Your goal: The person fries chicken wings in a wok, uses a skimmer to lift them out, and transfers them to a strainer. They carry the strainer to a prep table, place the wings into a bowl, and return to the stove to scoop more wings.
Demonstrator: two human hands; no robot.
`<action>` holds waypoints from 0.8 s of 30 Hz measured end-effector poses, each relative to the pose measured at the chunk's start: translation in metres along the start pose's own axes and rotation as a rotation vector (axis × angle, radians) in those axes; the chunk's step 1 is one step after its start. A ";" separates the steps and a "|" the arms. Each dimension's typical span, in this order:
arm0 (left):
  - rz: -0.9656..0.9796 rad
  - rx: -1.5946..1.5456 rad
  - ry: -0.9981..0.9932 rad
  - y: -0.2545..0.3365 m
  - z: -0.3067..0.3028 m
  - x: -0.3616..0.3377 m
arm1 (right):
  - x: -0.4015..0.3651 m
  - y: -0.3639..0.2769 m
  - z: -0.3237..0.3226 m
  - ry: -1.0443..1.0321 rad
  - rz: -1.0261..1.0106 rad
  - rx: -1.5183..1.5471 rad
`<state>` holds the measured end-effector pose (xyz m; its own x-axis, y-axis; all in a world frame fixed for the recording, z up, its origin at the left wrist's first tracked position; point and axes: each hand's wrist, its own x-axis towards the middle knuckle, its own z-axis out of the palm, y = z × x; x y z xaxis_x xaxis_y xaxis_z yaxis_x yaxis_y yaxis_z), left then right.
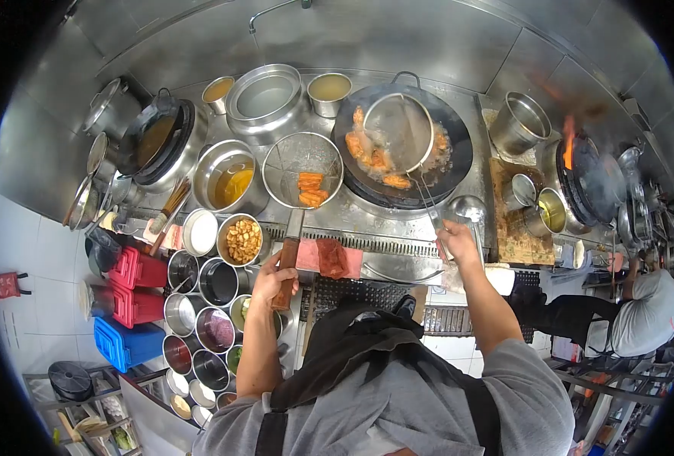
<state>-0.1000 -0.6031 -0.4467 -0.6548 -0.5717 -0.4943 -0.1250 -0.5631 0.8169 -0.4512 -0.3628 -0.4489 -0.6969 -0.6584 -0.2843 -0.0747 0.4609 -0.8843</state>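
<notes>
My left hand [274, 280] is wrapped round the wooden handle of a round mesh strainer [285, 163]. Several orange fried pieces [312, 190] lie in its basket, which is over the steel stove top beside a pot. My right hand [456, 242] grips the thin metal handle of a wire skimmer [399, 133]. The skimmer's round head is tilted over a large black wok [455, 156], where more orange pieces [380, 159] sit in bubbling oil. A steel ladle [467, 208] lies close to my right hand, on the stove's right side.
A pot of yellow oil [233, 182] and a bowl of brown cubes [242, 239] stand left of the strainer. Cloths [329, 258] lie along the front edge. Flames [569, 143] rise at the right burner; a co-worker [647, 311] stands at far right.
</notes>
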 end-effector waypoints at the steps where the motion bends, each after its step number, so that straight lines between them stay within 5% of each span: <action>1: 0.002 -0.001 0.004 0.000 0.001 0.000 | -0.006 0.004 -0.006 -0.038 0.068 0.189; 3: 0.003 -0.008 -0.001 0.001 0.003 -0.003 | -0.011 -0.006 -0.012 -0.069 0.209 0.422; 12: -0.007 0.002 0.000 0.007 0.013 0.000 | 0.039 -0.015 0.055 0.000 0.182 0.688; 19: 0.029 0.067 0.013 0.016 0.002 0.013 | 0.003 -0.034 0.027 -0.009 0.035 0.150; 24: 0.025 0.119 0.022 0.032 0.006 0.027 | 0.025 -0.045 0.073 0.008 0.162 0.625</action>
<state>-0.1258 -0.6328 -0.4323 -0.6422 -0.5988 -0.4785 -0.1973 -0.4741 0.8581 -0.4130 -0.4430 -0.4432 -0.6701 -0.6038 -0.4317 0.4600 0.1187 -0.8800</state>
